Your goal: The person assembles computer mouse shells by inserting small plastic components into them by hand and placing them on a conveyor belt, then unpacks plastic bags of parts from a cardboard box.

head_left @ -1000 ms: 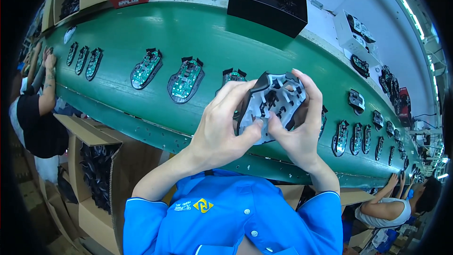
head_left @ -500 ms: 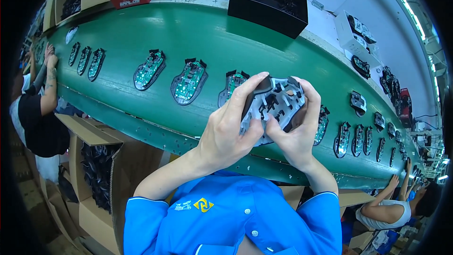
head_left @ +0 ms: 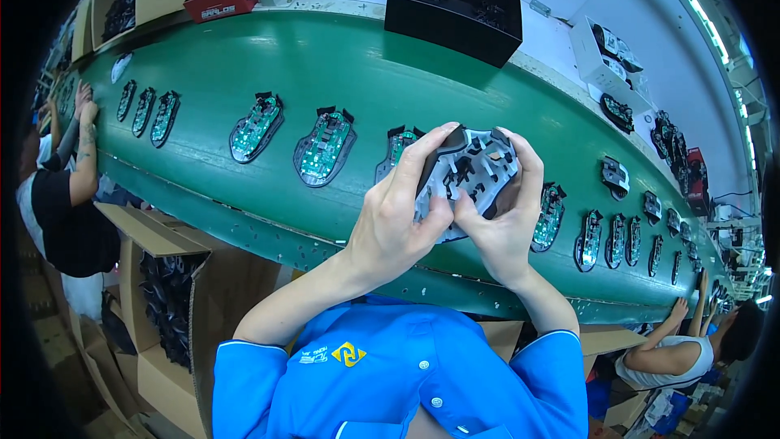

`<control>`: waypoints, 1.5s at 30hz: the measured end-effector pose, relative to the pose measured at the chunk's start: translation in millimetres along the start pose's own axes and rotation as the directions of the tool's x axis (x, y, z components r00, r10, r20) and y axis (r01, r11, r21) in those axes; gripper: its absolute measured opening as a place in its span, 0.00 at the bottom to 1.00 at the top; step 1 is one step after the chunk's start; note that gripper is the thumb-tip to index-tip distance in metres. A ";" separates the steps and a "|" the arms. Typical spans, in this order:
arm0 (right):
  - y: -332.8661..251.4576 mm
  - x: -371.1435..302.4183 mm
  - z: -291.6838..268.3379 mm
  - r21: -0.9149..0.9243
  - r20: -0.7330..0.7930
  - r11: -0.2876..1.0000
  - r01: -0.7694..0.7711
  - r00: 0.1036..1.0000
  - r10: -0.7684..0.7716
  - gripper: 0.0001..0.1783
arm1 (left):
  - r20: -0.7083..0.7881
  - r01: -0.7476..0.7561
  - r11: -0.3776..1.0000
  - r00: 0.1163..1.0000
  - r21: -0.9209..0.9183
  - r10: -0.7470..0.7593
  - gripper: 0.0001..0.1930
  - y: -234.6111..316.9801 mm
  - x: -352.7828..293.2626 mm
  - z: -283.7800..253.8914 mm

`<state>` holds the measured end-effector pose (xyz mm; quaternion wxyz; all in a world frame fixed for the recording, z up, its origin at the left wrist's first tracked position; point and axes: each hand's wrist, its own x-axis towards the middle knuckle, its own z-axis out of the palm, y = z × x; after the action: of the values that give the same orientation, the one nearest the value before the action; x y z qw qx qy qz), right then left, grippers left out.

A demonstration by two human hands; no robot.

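Note:
Above the green belt I hold a computer mouse top shell (head_left: 474,172), its hollow inside turned toward me, pale grey with small black parts and ribs. My left hand (head_left: 396,210) grips its left side, fingers along the dark outer edge and thumb at the near inner edge. On the opposite side my right hand (head_left: 510,232) is closed round it, its thumb close to the left one. Behind my left fingers, a mouse base with a green circuit board (head_left: 400,146) is partly hidden. Another mouse base (head_left: 549,216) lies just right of my right hand.
The green conveyor belt (head_left: 203,167) carries several more mouse bases (head_left: 325,146) on both sides. Beyond it stand a black box (head_left: 455,20) and a white box (head_left: 597,57). A carton of black parts (head_left: 166,301) stands near left. Co-workers (head_left: 69,203) sit at both ends.
The shell and both my hands have shifted very slightly left. My grip looks the same, and the mouse bases keep their places relative to one another.

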<state>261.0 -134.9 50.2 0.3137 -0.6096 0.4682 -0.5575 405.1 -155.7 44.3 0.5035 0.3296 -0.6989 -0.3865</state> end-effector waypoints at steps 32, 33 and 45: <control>63.6 58.0 -80.7 -0.919 0.370 0.192 0.343 0.920 0.126 0.31 | -0.527 0.239 0.965 0.837 0.104 -0.150 0.22 -88.8 -54.3 -101.4; 56.2 57.5 -84.3 -0.924 0.360 0.184 0.335 0.924 0.126 0.31 | -0.527 0.218 0.966 0.842 0.142 -0.113 0.21 -94.0 -59.7 -103.9; -6.5 1.3 -73.1 -0.523 0.180 0.851 -0.048 0.970 0.165 0.11 | -0.575 0.197 0.977 0.810 0.082 -0.115 0.16 -104.7 -59.0 -111.7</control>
<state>191.1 -123.6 69.9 0.2193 -0.7017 0.5959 -0.3231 535.9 -179.5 -51.8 0.6309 0.5199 -0.5131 -0.2617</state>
